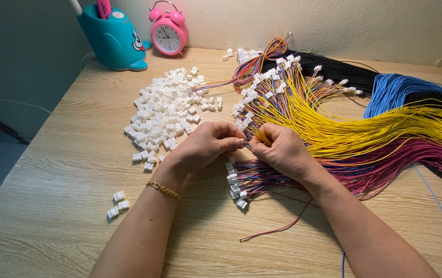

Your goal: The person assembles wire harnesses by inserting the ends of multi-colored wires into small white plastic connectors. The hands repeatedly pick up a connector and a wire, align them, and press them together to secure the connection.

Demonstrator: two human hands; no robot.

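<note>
Both hands pinch together: left hand (208, 144) on a small white connector (240, 144), right hand (282, 150) clamps thin yellow wires (386, 131). A teal pen holder (112, 38) holds a pink pen (103, 7).

Pale wooden desk (51, 206) against a cream wall (365, 25), warmly lit.

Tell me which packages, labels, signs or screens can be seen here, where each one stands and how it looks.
No packages, labels, signs or screens in view.
Alarm clock: back edge of the wooden table, against the wall; round, pink, white dial, two bells on top.
Pen holder: left of the clock; teal, rounded, with a cartoon face.
</note>
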